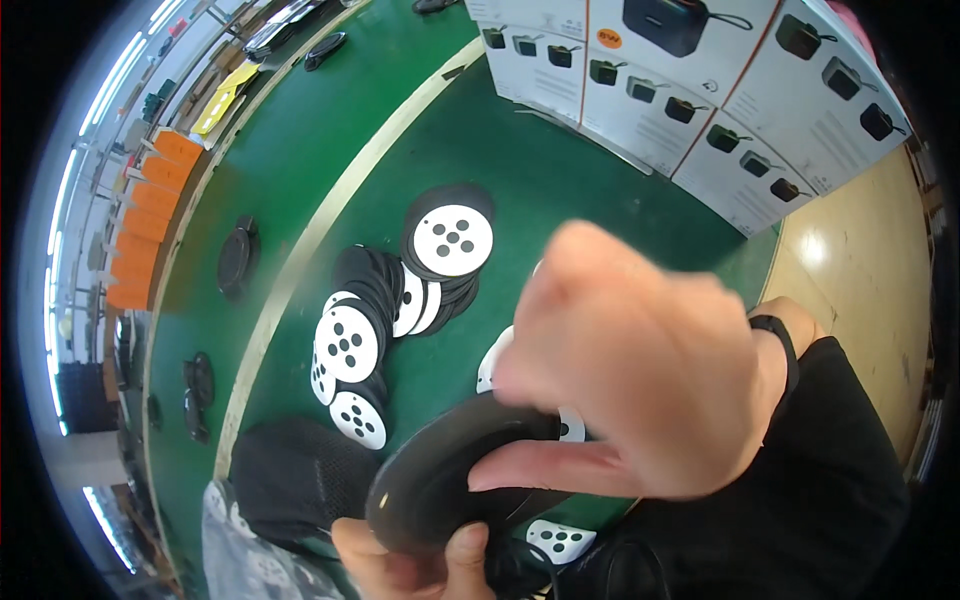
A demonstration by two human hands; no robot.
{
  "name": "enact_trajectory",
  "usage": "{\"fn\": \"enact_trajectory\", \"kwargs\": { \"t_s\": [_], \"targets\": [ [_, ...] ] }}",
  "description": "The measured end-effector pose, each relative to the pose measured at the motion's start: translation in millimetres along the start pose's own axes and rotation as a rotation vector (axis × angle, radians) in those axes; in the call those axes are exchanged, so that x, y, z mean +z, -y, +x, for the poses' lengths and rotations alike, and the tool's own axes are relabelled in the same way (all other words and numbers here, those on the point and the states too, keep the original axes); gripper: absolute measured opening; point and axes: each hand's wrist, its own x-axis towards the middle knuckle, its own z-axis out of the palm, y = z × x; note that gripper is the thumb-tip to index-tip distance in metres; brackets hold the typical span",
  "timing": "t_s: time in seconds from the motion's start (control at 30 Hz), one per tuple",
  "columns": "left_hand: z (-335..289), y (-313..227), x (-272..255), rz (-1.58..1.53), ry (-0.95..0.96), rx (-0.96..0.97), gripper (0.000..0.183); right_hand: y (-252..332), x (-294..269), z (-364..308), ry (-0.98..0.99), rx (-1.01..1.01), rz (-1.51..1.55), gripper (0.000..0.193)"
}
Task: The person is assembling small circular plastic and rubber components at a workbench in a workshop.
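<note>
A dark round disc-shaped part (440,480) is held close to the camera at the bottom centre. My left hand (420,562) grips its lower edge from below, thumb on the rim. My right hand (640,370) comes in from the right, large and blurred, with its thumb pressed on the disc's upper right face. Behind them, on the green table (560,170), lie overlapping round pads (452,238), white with black dots on one face and black on the other. More of these pads (347,342) spread to the left, and one (560,540) lies under my right forearm.
White cartons (700,100) printed with pictures of small black boxes stand along the table's far right edge. A pale stripe (330,210) crosses the green surface. Black discs (236,258) lie beyond it on the left. Orange bins (150,200) line the far left. Dark mesh fabric (290,475) sits lower left.
</note>
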Motion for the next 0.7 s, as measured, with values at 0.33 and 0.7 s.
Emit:
{"fn": "enact_trajectory", "kwargs": {
  "t_s": [0.33,0.7],
  "targets": [
    [31,-12,-10,-0.167,-0.037,-0.351,0.05,-43,20,47,0.657,0.045,0.673,0.033],
    [22,-38,-34,0.68,0.356,0.132,0.066,-177,135,215,0.209,0.786,0.779,0.058]
  ]
}}
